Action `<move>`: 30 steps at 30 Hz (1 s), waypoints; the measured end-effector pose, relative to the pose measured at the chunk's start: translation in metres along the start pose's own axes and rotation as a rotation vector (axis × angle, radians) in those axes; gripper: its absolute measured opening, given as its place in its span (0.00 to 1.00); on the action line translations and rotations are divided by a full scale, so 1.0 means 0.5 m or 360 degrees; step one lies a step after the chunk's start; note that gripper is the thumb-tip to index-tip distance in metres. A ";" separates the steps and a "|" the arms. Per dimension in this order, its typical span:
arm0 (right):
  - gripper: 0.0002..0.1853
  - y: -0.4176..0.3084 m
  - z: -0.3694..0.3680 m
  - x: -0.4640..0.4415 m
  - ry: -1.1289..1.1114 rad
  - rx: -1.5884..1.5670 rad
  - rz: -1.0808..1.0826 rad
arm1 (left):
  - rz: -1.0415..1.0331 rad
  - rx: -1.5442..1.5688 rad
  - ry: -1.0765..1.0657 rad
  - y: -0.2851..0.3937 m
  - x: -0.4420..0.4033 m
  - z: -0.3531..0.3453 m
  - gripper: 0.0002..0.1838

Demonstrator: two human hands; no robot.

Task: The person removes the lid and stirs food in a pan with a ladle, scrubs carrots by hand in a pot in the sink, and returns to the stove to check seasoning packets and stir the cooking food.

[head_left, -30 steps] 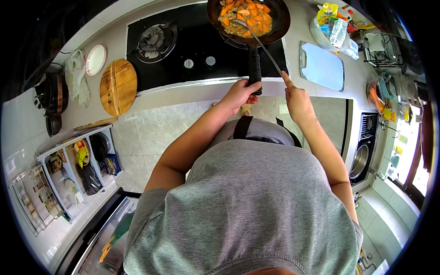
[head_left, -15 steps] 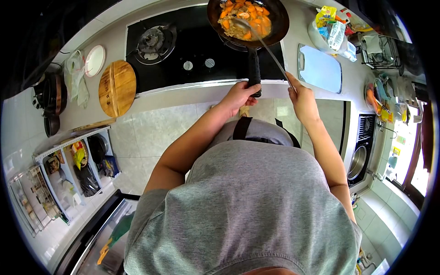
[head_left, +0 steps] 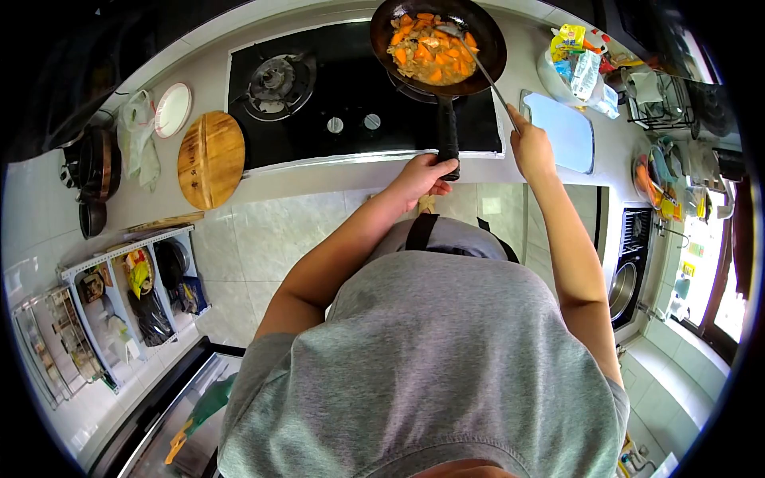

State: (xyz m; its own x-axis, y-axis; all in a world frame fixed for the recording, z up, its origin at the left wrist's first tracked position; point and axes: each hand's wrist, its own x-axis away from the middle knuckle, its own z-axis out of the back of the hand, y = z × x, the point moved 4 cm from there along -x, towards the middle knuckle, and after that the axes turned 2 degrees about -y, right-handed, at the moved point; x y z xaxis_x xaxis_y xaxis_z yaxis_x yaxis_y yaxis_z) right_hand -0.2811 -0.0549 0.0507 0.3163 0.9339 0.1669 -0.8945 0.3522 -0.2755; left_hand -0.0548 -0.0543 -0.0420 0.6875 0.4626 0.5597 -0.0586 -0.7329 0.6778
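My left hand (head_left: pixel 425 178) is closed around the end of the black handle of a dark wok (head_left: pixel 492 49), which sits over the right burner of the stove. In the wok lie orange carrot pieces (head_left: pixel 424 54) mixed with brownish food and some liquid. My right hand (head_left: pixel 532 148) is closed on a long metal spatula (head_left: pixel 496 89). The spatula's head rests among the food near the wok's far right side.
A black gas stove (head_left: pixel 343 88) spans the counter. Left of it are a round wooden board (head_left: pixel 211 159), a white plate (head_left: pixel 173 110) and a plastic bag (head_left: pixel 137 143). To the right lie a light-blue cutting board (head_left: pixel 567 131) and a bowl of packets (head_left: pixel 550 78).
The spatula's head has moved from the food's middle to its far right side, and my right hand has shifted slightly right. My left hand keeps hold of the handle.
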 end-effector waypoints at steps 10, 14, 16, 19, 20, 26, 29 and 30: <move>0.28 -0.042 0.001 -0.086 0.0141 0.0092 0.0008 | -0.0012 -0.0067 0.0020 -0.004 -0.008 0.003 0.19; 0.30 -0.026 -0.009 -0.062 0.0059 0.0271 0.0124 | -0.0004 -0.0023 0.0033 -0.002 -0.007 0.003 0.19; 0.30 -0.030 -0.005 -0.057 0.0041 0.0256 0.0154 | 0.0006 -0.0031 0.0038 -0.003 -0.008 0.004 0.19; 0.30 -0.060 0.001 -0.062 0.0131 0.0147 0.0081 | -0.0020 -0.0013 0.0013 -0.003 -0.006 0.001 0.19; 0.30 -0.071 -0.003 -0.075 0.0127 0.0198 0.0121 | -0.0019 -0.0028 0.0011 -0.002 -0.007 0.000 0.20; 0.30 -0.055 0.008 -0.033 0.0108 0.0358 0.0246 | -0.0005 -0.0112 0.0037 0.005 -0.001 0.027 0.21; 0.32 -0.045 0.016 0.007 0.0061 0.0369 0.0283 | -0.0108 -0.0206 0.0124 0.025 0.009 0.097 0.23; 0.33 -0.042 0.017 0.017 0.0047 0.0397 0.0335 | -0.0175 -0.0227 0.0241 0.034 0.017 0.132 0.22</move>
State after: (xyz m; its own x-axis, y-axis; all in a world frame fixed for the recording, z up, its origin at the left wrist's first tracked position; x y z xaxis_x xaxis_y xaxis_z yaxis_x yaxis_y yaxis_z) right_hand -0.2622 -0.0550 0.0662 0.1222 0.9872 0.1022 -0.9899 0.1288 -0.0600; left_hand -0.0022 -0.0959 -0.0571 0.5794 0.6132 0.5369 -0.0985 -0.6013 0.7930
